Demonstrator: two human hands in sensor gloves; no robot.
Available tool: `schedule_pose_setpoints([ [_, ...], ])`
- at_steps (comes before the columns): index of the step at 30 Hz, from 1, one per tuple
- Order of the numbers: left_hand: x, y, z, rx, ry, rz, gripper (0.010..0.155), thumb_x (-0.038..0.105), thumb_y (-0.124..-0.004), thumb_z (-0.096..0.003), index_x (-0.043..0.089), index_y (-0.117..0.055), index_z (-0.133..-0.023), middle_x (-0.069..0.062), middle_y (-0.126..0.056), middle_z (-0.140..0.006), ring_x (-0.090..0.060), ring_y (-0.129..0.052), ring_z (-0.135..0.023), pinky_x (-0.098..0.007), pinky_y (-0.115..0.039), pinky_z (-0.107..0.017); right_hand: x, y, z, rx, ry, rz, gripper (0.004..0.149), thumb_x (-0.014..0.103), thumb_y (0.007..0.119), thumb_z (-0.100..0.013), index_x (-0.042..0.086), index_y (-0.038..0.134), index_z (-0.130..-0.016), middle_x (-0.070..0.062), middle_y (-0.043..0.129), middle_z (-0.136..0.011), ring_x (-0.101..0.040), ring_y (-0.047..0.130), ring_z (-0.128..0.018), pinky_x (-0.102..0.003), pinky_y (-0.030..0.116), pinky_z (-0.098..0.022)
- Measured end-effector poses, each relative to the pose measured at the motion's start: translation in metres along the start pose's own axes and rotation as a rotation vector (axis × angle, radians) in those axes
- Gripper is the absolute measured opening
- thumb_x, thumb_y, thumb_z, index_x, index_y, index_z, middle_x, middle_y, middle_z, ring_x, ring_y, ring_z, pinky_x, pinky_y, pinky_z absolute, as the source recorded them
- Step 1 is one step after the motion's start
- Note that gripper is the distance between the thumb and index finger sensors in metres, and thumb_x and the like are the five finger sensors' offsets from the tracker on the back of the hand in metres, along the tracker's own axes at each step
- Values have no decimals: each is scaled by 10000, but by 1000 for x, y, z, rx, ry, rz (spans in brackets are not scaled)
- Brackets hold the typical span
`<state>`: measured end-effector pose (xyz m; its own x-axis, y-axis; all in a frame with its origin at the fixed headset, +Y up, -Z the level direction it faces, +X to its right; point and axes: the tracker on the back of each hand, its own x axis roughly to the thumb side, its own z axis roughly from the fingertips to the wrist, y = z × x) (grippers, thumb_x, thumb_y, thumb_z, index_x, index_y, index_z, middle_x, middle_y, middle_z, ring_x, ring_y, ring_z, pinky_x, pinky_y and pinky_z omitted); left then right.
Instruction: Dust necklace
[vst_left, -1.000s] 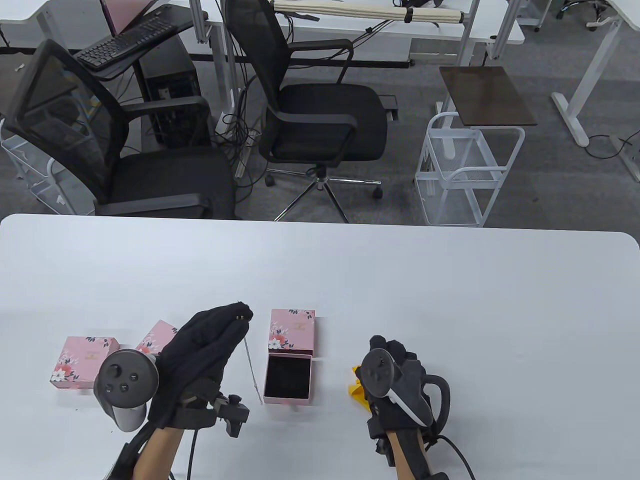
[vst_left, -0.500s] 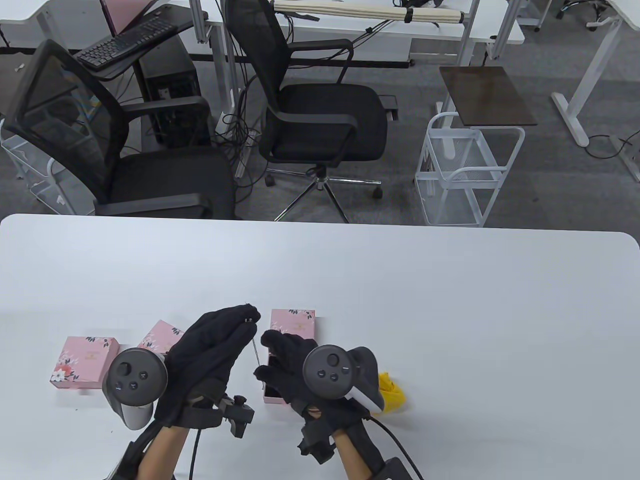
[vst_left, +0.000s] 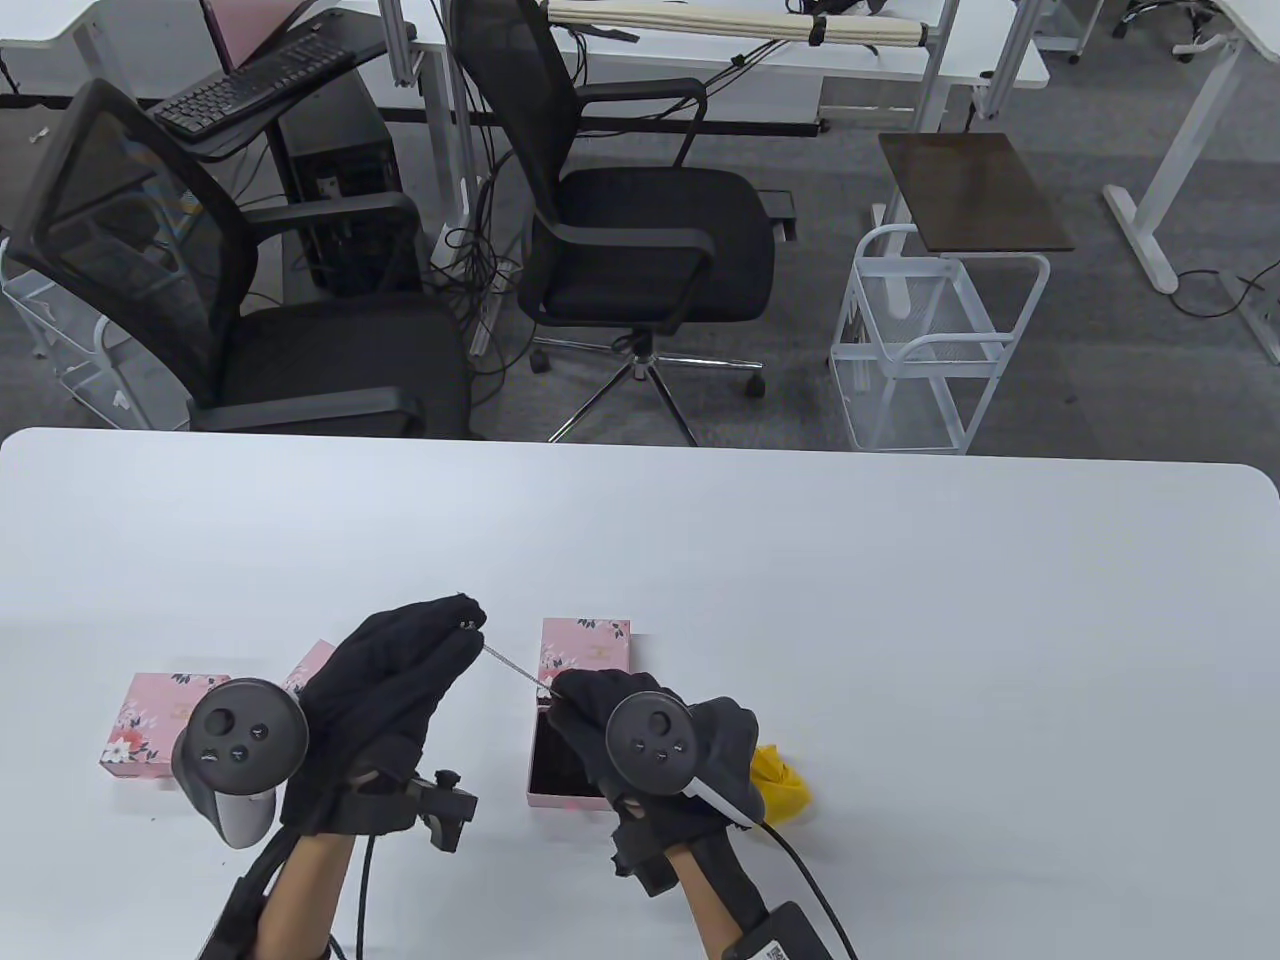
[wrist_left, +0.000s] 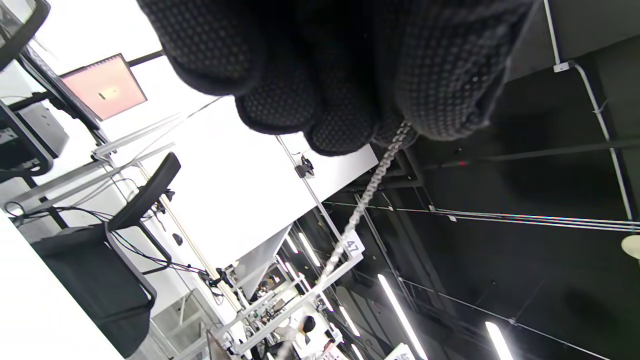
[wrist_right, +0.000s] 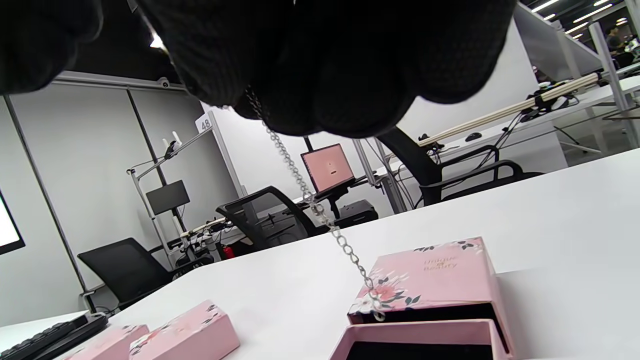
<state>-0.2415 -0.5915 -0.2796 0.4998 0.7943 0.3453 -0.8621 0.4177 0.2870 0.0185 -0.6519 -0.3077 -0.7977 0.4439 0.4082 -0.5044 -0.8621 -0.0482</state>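
Dangling below right hand (wrist_right: 320, 65) grip, wrist-view only: necklace (wrist_right: 320, 215), left hand (vst_left: 385, 690) pinching too.

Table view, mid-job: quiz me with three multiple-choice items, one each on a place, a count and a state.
1. Where is the yellow cloth?
A. On the table beside the right hand
B. In the left hand
C. In the open box

2. How many pink boxes are closed?
A. One
B. Two
C. Four

3. The necklace chain is:
A. Coiled in the box
B. Stretched between both hands
C. Lying flat on the table

Key: 1 A, it lies by the right hand; 2 B, both sit left of the left hand; 3 B, each hand pinches an end.
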Motion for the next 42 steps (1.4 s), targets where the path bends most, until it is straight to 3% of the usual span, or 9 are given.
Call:
schedule_pose_setpoints([
  [13,-20,-3,-7,22,65,-147,359,459,-925,-510,324,-936,-842,28,-1005,-846,-211,-935,-764,-411,-832,-547,-16,-12,2,-87,88,44,362,315,779,-629,152,774,-951,-143,895,-814,-345,925,-610,-496,778,-530],
  [23,-33,-45,-6,-124,79,-304,359,437,-904,-529,308,-924,-864,5,-995,-860,-223,-925,-774,-418,-824,-553,-23,-5,1,-97,120,30,364,313,777,-630,146,770,-954,-145,895,-816,-348,924,-611,-496,779,-529],
  [32,-56,-90,0,-309,100,-450,370,430,-893,-536,304,-912,-883,3,-984,-879,-227,-914,-792,-422,-819,-563,-26,11,-2,-13,133,35,365,313,774,-632,143,770,-956,-147,896,-818,-349,927,-612,-499,779,-529],
  [42,-79,-119,8,-456,118,-598,379,449,-913,-515,318,-921,-870,20,-982,-884,-226,-910,-803,-422,-816,-572,-30,37,-5,105,156,60,366,311,771,-635,142,768,-960,-150,895,-827,-355,927,-620,-503,777,-533],
])
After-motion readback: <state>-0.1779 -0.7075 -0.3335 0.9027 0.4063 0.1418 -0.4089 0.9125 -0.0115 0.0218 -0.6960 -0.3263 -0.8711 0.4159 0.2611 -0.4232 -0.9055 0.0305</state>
